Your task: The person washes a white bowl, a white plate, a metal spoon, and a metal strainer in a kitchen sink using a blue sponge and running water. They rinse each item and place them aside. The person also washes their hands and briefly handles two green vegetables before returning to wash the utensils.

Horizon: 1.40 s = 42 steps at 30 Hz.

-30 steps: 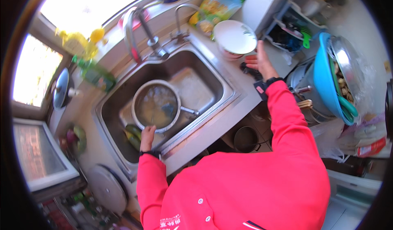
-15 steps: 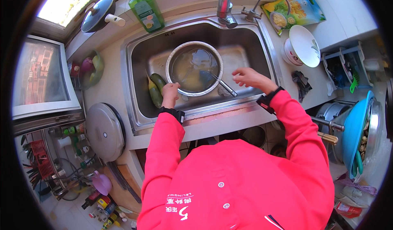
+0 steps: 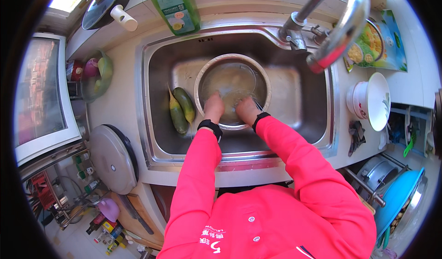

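A round metal basin of cloudy water stands in the steel sink. Both of my hands reach down into it. My left hand is inside the near left part, its fingers dipping into the water and hidden. My right hand is at the near right, with its fingers also out of sight below the surface. A thin metal handle shows beside my right wrist; whether I hold it is unclear. Two long green vegetables lie in the sink left of the basin.
A curved faucet arches over the sink's far right. Behind the sink stands a green soap bottle. White bowls sit on the right counter near a dark cloth. A round grey lid is at the left.
Both hands have moved into the basin and the water. The utensil's handle, earlier leaning out over the basin's near right rim, is now mostly hidden by my right hand. My view has shifted.
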Tool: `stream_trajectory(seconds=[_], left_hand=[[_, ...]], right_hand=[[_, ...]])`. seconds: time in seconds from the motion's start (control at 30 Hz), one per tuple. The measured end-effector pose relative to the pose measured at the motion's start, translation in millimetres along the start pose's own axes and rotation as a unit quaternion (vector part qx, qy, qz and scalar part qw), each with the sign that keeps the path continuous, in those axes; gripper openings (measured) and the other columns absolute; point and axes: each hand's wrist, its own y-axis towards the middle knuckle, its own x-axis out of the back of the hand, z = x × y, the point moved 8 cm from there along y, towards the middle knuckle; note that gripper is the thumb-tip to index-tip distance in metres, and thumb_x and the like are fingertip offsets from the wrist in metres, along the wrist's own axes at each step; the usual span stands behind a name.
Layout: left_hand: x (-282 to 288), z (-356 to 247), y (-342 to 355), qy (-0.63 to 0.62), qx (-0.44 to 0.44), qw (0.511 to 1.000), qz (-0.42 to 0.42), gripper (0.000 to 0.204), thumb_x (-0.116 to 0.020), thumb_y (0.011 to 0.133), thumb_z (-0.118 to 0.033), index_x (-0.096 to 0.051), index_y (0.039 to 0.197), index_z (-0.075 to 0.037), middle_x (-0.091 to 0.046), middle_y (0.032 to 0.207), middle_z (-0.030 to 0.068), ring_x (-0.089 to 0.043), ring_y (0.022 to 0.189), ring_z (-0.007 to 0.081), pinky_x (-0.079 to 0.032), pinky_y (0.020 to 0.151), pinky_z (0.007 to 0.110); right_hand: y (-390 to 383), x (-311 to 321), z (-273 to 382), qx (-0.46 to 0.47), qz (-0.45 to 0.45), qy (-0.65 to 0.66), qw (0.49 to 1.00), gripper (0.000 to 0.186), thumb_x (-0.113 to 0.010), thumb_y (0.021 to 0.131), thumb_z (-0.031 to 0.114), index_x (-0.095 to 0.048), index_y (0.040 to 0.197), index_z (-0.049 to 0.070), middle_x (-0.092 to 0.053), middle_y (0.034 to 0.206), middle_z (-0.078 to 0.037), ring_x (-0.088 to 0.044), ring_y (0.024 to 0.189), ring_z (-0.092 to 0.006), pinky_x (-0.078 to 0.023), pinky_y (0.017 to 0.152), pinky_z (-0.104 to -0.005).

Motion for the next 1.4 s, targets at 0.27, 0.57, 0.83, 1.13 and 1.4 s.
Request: stream_trajectory(seconds=[0.27,0.57,0.83,1.13,1.4], left_hand=[[-30,10,-13,-0.282,0.12,0.912,0.272,0.023,-0.051,0.087,-0.019,-0.061,0.086,0.001,-0.064,0.072,0.0128,-0.062,0.059,0.0209,-0.048,0.048,0.032],[26,6,-44,-0.457,0.108,0.858,0.206,0.018,-0.041,0.089,-0.008,-0.056,0.095,0.0,-0.06,0.071,0.005,-0.052,0.05,0.0085,-0.047,0.046,0.023],[38,3,-73,-0.409,0.08,0.902,0.116,0.022,-0.039,0.091,-0.013,-0.053,0.081,0.0,-0.058,0.063,0.0072,-0.051,0.044,0.0124,-0.043,0.038,0.027],[42,-18,-96,-0.446,0.037,0.888,0.105,0.02,-0.041,0.091,-0.015,-0.055,0.085,-0.001,-0.054,0.057,0.0038,-0.046,0.041,0.0097,-0.038,0.036,0.024],[57,-40,-113,-0.442,0.023,0.891,0.103,0.019,-0.044,0.092,-0.016,-0.055,0.086,-0.003,-0.052,0.057,0.0001,-0.042,0.042,0.0056,-0.034,0.037,0.021]], right_hand=[[3,-3,-36,-0.162,0.069,0.509,0.842,0.022,-0.05,0.085,0.012,-0.063,0.096,-0.001,-0.065,0.098,-0.016,-0.065,0.08,-0.0305,-0.052,0.071,-0.0459],[-5,21,5,-0.147,0.053,0.964,0.217,0.021,-0.046,0.089,0.016,-0.056,0.103,0.005,-0.06,0.104,-0.011,-0.056,0.098,-0.0201,-0.047,0.084,-0.0372],[-2,28,18,-0.123,0.022,0.946,0.3,0.011,-0.045,0.086,0.007,-0.056,0.087,0.004,-0.061,0.076,-0.01,-0.059,0.063,-0.0199,-0.049,0.06,-0.031],[12,29,2,-0.229,-0.081,0.903,0.354,0.017,-0.046,0.086,0.011,-0.055,0.077,0.0,-0.056,0.061,-0.01,-0.052,0.048,-0.0226,-0.04,0.042,-0.0363],[23,51,-49,-0.259,-0.172,0.858,0.408,0.021,-0.046,0.088,0.02,-0.057,0.085,0.002,-0.062,0.073,-0.01,-0.061,0.06,-0.0215,-0.047,0.049,-0.0329]])
